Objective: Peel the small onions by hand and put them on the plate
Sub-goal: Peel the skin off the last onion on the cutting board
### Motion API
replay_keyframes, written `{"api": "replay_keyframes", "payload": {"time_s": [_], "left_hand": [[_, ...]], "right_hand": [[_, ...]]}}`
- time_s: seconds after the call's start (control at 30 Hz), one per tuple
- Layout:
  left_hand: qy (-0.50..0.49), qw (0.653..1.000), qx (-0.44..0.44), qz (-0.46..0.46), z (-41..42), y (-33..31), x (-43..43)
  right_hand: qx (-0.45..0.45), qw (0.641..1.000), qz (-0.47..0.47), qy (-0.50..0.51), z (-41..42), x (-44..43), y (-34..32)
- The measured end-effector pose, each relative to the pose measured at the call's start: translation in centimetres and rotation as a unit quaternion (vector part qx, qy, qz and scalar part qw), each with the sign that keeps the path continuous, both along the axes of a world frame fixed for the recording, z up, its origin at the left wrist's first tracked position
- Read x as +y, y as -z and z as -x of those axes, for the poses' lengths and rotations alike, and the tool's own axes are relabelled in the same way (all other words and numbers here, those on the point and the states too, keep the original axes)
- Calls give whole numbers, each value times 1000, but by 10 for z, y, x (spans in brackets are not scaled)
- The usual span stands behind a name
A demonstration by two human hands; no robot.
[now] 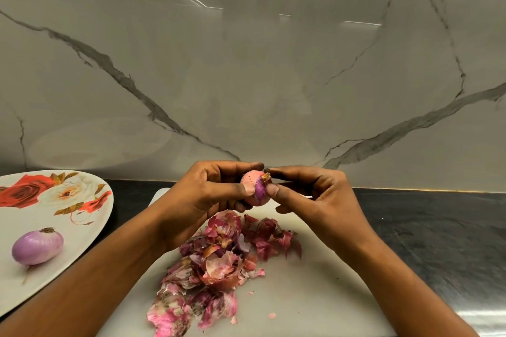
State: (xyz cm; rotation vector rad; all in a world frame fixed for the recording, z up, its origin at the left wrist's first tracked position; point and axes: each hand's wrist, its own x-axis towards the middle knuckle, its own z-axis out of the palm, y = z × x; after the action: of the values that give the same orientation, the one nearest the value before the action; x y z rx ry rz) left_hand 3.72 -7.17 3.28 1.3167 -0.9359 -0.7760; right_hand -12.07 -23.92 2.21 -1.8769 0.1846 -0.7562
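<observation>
An onion point(256, 189) is being peeled, held up in the air above a white board point(295, 282) that lies on the dark desk point(438, 227). It is gripped by the left hand point(210, 194), fingers curled behind it and thumb pressed on its front. The right hand point(309, 194) is closed to a pinch at the onion's dry tip, thumb and forefinger meeting on the skin there — nothing else is held by it.

The step in hand seems to be the stripping of the outer skin. Part of the onion is still covered by pale pink papery skin, while a glossy purple patch is bared beside the tip. The next move probably calls for the pinched skin to be pulled down and away, the onion being turned as needed.

Torn skins point(213, 268) are heaped on the board below. One peeled onion point(37, 247) — smooth, pale purple — lies on the flowered plate point(82, 216) at the left.
</observation>
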Motion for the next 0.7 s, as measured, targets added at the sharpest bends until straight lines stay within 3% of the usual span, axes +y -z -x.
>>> {"api": "replay_keyframes", "payload": {"time_s": [0.5,0.7], "left_hand": [[20,999,26,7,-2,1,0],[16,998,54,33,-3,-1,0]], "right_hand": [[-11,999,15,27,-5,-4,2],[-15,999,-31,31,-1,-5,1]]}}
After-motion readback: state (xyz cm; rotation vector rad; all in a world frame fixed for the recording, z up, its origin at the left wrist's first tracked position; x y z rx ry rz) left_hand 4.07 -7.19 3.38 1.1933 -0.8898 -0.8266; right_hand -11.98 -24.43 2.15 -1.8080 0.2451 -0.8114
